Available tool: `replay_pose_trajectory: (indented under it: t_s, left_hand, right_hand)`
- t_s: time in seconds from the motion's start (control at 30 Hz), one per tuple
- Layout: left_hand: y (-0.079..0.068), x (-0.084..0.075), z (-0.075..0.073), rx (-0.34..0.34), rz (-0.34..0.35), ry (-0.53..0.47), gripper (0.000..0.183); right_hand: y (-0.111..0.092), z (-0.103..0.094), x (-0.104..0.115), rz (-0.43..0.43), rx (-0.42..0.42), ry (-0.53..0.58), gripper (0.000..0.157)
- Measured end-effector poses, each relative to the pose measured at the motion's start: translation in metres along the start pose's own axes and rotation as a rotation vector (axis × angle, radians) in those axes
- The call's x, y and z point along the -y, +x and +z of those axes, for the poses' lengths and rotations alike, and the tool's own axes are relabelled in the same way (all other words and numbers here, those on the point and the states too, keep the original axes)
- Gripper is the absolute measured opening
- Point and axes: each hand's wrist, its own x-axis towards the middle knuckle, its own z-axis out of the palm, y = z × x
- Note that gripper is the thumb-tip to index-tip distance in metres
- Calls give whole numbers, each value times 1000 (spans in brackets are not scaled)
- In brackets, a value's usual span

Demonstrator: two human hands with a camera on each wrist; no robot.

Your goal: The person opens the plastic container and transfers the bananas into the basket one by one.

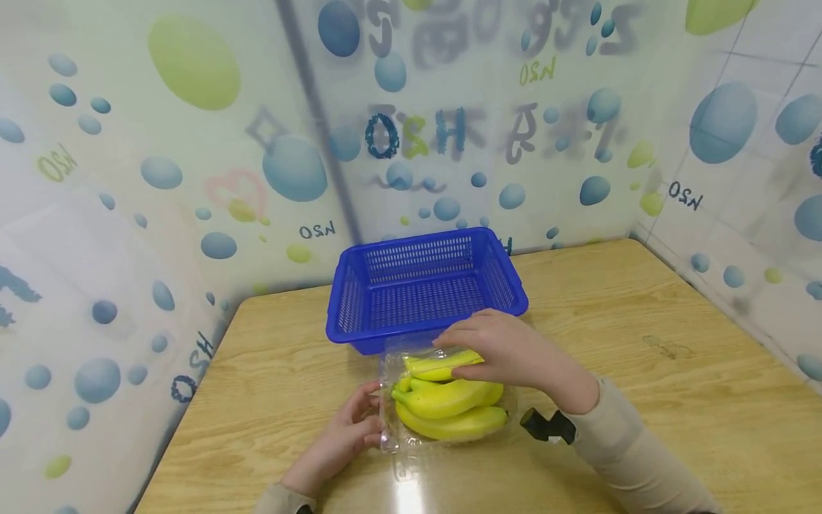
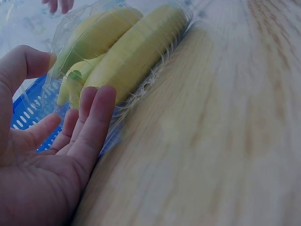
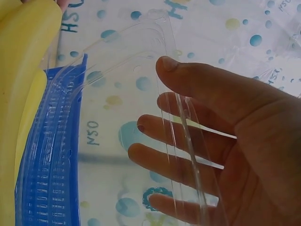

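A clear plastic clamshell box holding several yellow bananas lies on the wooden table in front of the basket. My left hand rests against the box's left end, fingers fairly straight; in the left wrist view its thumb and fingertips lie along the plastic near the banana stems. Over the box's far right part is my right hand. It holds the raised lid by its edge, the thumb on one face and the spread fingers on the other, showing through the clear plastic.
Right behind the box stands a blue slotted plastic basket. The wooden table reaches back to walls covered in a curtain printed with bubbles and letters. A black wrist mount hangs under the right sleeve.
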Motion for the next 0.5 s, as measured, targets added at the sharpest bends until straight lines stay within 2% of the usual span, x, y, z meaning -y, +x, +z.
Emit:
replay_pose_trajectory:
  t_s: [0.27,0.5]
  left_hand:
    - [1,-3,2,-5,-5,9,62]
    - [0,-2,0,-8,-23,21,65]
  right_hand:
    - [0,0,-1,8,-37,-14,38]
    - [0,-1,-1,34,-26,-5,38]
